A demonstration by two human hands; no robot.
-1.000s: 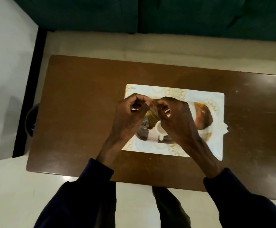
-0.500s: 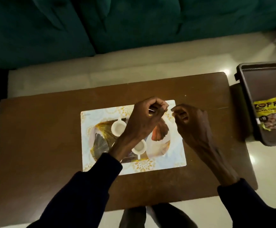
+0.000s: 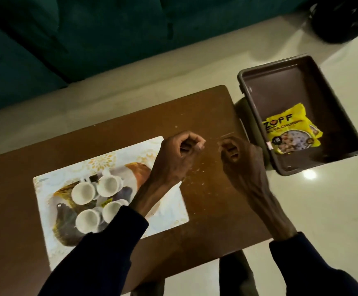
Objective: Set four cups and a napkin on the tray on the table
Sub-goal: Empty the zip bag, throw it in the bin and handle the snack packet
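Note:
A white rectangular tray (image 3: 169, 218) with a floral and feather print lies on the brown table (image 3: 208, 212). Several white cups stand close together on its left half, among them one at the back (image 3: 109, 185) and one at the front (image 3: 87, 221). I cannot make out a napkin. My left hand (image 3: 179, 155) hovers just past the tray's far right corner, fingers pinched together. My right hand (image 3: 238, 155) hangs over the bare table near its right edge, fingers curled in. Nothing shows in either hand.
A dark brown bin (image 3: 280, 86) stands on the floor off the table's right end, with a yellow snack packet (image 3: 291, 133) inside. A green sofa (image 3: 109, 39) runs behind the table. Pale crumbs dot the table's surface beside the tray.
Both hands have moved from above the tray's middle to the right, off the cups and over the table. The view has swung right, so the bin shows fully.

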